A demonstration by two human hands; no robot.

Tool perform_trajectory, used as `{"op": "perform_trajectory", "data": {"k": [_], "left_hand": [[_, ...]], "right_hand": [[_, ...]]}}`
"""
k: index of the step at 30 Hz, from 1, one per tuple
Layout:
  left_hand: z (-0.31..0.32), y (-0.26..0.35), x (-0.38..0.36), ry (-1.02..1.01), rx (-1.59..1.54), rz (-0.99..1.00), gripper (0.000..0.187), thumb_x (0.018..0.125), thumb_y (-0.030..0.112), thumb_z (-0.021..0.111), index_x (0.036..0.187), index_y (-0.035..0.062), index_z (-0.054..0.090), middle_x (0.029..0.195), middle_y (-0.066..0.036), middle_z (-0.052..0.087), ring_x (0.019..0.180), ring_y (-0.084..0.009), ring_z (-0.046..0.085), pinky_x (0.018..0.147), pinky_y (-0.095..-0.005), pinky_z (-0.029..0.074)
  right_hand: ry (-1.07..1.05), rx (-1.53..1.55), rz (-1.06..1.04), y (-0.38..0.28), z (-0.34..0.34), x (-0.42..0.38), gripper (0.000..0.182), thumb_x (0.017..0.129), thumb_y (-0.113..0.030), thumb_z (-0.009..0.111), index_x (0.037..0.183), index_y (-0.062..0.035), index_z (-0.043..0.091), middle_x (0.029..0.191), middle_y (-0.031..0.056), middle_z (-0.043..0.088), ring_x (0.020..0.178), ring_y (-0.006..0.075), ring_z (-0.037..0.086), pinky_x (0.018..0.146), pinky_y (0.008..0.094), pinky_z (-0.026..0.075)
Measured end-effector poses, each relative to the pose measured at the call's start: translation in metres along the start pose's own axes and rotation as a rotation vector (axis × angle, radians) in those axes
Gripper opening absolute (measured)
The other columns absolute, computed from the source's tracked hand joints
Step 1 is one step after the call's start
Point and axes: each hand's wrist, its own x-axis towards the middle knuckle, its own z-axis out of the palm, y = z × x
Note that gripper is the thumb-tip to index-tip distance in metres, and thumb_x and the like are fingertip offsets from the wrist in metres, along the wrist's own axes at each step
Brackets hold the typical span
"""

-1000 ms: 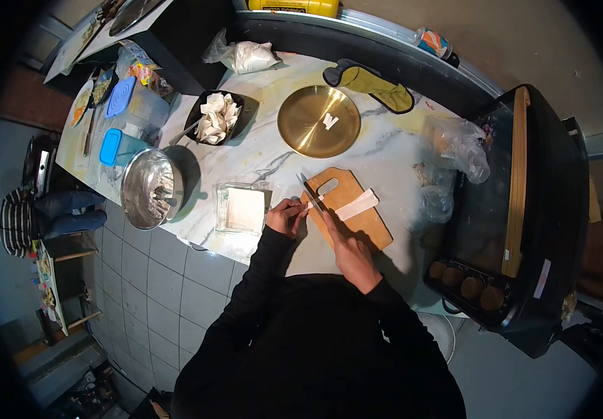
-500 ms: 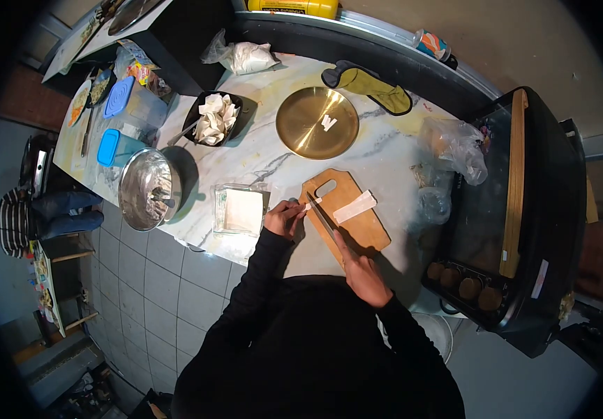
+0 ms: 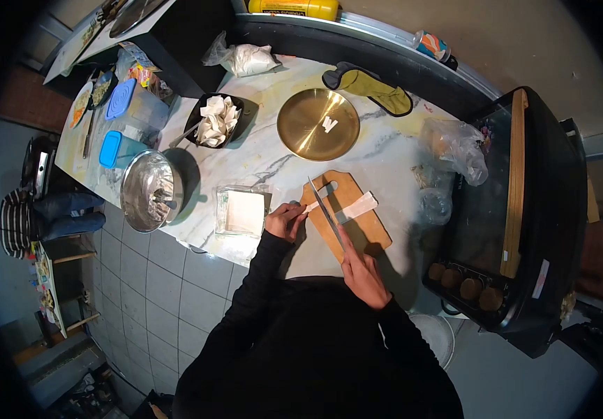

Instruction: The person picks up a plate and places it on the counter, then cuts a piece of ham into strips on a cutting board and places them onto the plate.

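My right hand grips a knife by its handle, its long blade lying slantwise above the wooden cutting board. At the board's left edge, the fingers of my left hand pinch the end of a small pale strip, which looks like dough or wrapper. A larger flat white strip rests on the board, right of the blade and partly behind it. Left of my left hand stands a square glass dish with flat white sheets. Beyond the board, a round gold plate bears a few small white pieces.
At the left are a metal bowl, a black bowl of folded white pieces and blue-lidded containers. A black oven and plastic bags flank the right. An oven mitt lies behind. Another person is far left.
The knife has shifted right, its blade now between the small strip and the larger one, partly covering the latter. My left hand stays nearly in place at the board's edge.
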Motion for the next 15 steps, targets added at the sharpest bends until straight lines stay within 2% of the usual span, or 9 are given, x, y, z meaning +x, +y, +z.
{"op": "perform_trajectory", "data": {"k": [2, 3, 5, 7, 9, 15], "left_hand": [[0.002, -0.003, 0.000, 0.017, 0.003, 0.034, 0.019, 0.083, 0.007, 0.070, 0.102, 0.0074, 0.073, 0.092, -0.012, 0.069, 0.080, -0.0299, 0.069, 0.070, -0.0351, 0.055], [0.002, -0.004, 0.000, 0.036, 0.006, 0.063, 0.018, 0.084, 0.008, 0.069, 0.102, 0.0064, 0.073, 0.090, -0.011, 0.068, 0.077, -0.0301, 0.068, 0.066, -0.0354, 0.054], [0.000, -0.005, 0.000, 0.031, 0.002, 0.060, 0.019, 0.084, 0.008, 0.069, 0.102, 0.0061, 0.072, 0.090, -0.012, 0.068, 0.078, -0.0307, 0.068, 0.067, -0.0357, 0.055], [-0.001, -0.002, 0.000, 0.024, -0.004, 0.056, 0.019, 0.084, 0.008, 0.069, 0.102, 0.0058, 0.072, 0.091, -0.012, 0.069, 0.078, -0.0313, 0.068, 0.067, -0.0361, 0.055], [-0.002, 0.002, -0.001, 0.024, -0.040, -0.051, 0.020, 0.082, 0.005, 0.071, 0.101, 0.0046, 0.073, 0.096, -0.015, 0.071, 0.086, -0.0320, 0.070, 0.075, -0.0357, 0.056], [0.000, -0.001, -0.001, 0.025, 0.008, 0.003, 0.020, 0.081, 0.004, 0.071, 0.101, 0.0064, 0.073, 0.095, -0.015, 0.071, 0.086, -0.0312, 0.070, 0.075, -0.0354, 0.056]], "right_hand": [[0.005, -0.010, -0.015, 0.007, 0.006, 0.001, 0.079, 0.082, 0.006, 0.052, 0.154, -0.0101, 0.021, 0.084, 0.0267, 0.063, 0.067, 0.0439, 0.061, 0.060, 0.0515, 0.046], [0.004, -0.011, -0.017, 0.010, 0.009, 0.001, 0.079, 0.082, 0.006, 0.052, 0.154, -0.0101, 0.021, 0.084, 0.0267, 0.063, 0.067, 0.0439, 0.061, 0.060, 0.0515, 0.046], [0.007, -0.052, -0.069, 0.016, 0.014, 0.001, 0.081, 0.081, 0.009, 0.051, 0.154, -0.0109, 0.022, 0.077, 0.0227, 0.059, 0.070, 0.0410, 0.061, 0.064, 0.0458, 0.048], [0.006, -0.058, -0.086, 0.017, 0.016, 0.001, 0.081, 0.081, 0.009, 0.051, 0.154, -0.0110, 0.021, 0.080, 0.0237, 0.060, 0.072, 0.0417, 0.062, 0.065, 0.0469, 0.048], [0.004, -0.064, -0.100, 0.017, 0.018, 0.000, 0.081, 0.081, 0.009, 0.050, 0.154, -0.0111, 0.021, 0.083, 0.0246, 0.061, 0.073, 0.0424, 0.062, 0.066, 0.0479, 0.048], [-0.081, -0.167, -0.014, 0.012, 0.014, 0.002, 0.079, 0.082, 0.008, 0.049, 0.154, -0.0108, 0.021, 0.085, 0.0260, 0.062, 0.076, 0.0433, 0.062, 0.068, 0.0502, 0.048]]}}
